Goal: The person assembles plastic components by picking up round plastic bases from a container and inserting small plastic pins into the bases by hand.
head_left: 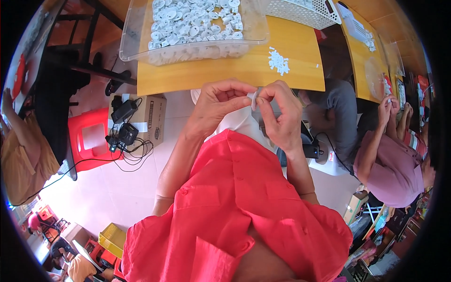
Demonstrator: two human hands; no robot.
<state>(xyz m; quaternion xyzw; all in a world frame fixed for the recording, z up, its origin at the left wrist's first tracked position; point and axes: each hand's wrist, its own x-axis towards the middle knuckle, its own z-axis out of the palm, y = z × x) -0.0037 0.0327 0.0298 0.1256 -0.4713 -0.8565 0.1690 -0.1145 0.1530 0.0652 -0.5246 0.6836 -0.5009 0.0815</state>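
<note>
Left hand (218, 101): pinching a piece (252, 100)
Right hand (284, 110): pinching its edge
Piece: apparently being assembled
Bits (278, 62): lying loose, seemingly waiting
Tub (134, 40): holding parts (195, 23), doneness not showing

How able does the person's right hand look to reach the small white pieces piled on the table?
Probably yes: nothing visible blocks the right hand from the nearby pile of small white pieces, though its fingers are at a white part.

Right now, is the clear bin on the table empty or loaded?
Loaded: white parts lie heaped in the clear bin. Its far end is out of frame, so cannot tell there.
</note>
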